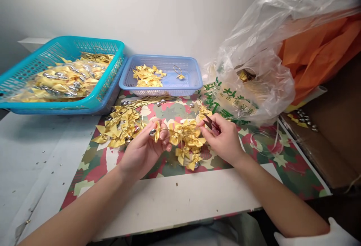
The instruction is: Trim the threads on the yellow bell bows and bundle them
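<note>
My left hand (146,148) holds a yellow fabric flower (157,131) with a silver bead between thumb and fingers. A thin gold wire runs from it toward my right hand (222,137), which is closed around small dark snips (212,124) with the blades pointing up and left. The fingertips of that hand meet the wire. Between both hands lies a cluster of yellow flowers (187,141). Another pile of yellow flowers on wires (121,126) rests left of my left hand.
A teal basket (120,49) with bagged flowers stands at the left. Behind my hands is a blue basket (194,73) with loose flowers. A clear plastic bag (254,69) and orange material (318,47) fill the right. Silver beads (306,120) lie at the right.
</note>
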{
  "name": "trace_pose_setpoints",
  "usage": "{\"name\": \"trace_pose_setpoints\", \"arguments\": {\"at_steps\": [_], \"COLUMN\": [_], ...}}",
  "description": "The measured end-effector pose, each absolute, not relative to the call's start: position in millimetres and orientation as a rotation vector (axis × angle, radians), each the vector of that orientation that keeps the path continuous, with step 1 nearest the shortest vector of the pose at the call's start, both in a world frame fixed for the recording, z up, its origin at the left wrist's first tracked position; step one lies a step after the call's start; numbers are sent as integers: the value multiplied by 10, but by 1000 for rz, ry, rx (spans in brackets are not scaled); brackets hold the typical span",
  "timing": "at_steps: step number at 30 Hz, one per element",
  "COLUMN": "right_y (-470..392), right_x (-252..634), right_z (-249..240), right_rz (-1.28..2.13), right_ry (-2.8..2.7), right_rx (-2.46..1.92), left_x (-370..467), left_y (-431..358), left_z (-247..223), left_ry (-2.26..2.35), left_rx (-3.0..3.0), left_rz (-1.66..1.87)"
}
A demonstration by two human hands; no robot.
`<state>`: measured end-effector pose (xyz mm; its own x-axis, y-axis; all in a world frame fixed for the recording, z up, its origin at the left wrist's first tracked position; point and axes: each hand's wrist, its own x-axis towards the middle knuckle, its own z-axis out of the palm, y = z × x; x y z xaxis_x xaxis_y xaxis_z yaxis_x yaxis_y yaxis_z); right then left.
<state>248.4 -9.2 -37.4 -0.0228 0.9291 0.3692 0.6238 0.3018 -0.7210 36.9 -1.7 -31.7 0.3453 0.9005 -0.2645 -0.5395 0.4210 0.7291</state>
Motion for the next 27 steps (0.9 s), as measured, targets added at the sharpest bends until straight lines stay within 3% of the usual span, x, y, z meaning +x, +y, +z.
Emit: {"name": "trace_pose_setpoints", "arguments": {"at_steps": [4, 10, 15, 27], "right_y": [-96, -153, -198, -166], "right_x": [2471, 2447, 2455, 2455], "right_z": [-382, -326, -252, -381], "right_rz": [532, 701, 672, 788], "right_ry": [-1692, -1514, -1480, -1610], "right_rx": [-1318, -1101, -981, -850], "left_x": [348, 355, 379, 419], "left_y": [-28, -105, -99, -95], "left_z": [-347, -442, -481, -449], "left_ry": [794, 1162, 1177, 1150], "left_rx": [763, 1540, 1968, 2211], "left_rz": [993, 895, 833, 1007]}}
